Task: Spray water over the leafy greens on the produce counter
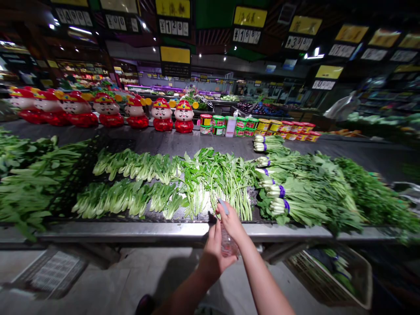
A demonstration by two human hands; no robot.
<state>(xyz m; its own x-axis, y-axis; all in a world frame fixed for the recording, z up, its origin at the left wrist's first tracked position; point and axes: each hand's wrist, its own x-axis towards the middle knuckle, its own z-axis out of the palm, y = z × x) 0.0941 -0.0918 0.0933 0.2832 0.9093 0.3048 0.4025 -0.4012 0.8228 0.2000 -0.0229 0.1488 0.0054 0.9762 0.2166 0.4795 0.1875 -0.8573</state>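
Note:
Near the front edge of the vegetable stand, both hands are on a clear plastic bottle (228, 243). My left hand (212, 253) is closed around its body from the left, with the thumb under it. My right hand (232, 222) is closed at the top, where a grey piece (223, 206) sticks out past the fingers; it looks like a spray head, but the fingers cover part of it. Just beyond lie long-stemmed leafy greens (216, 175) on a perforated metal tray (202, 204). Rows of bok choy (121, 199) lie to the left.
Greens bundled with purple tape (295, 197) lie at right, leafy herbs (370, 188) beyond them. Red figurine containers (134, 113) and stacked tubs (246, 124) line the back ledge. A metal rail (147, 232) borders the stand. Crates stand below, one holding vegetables (337, 271).

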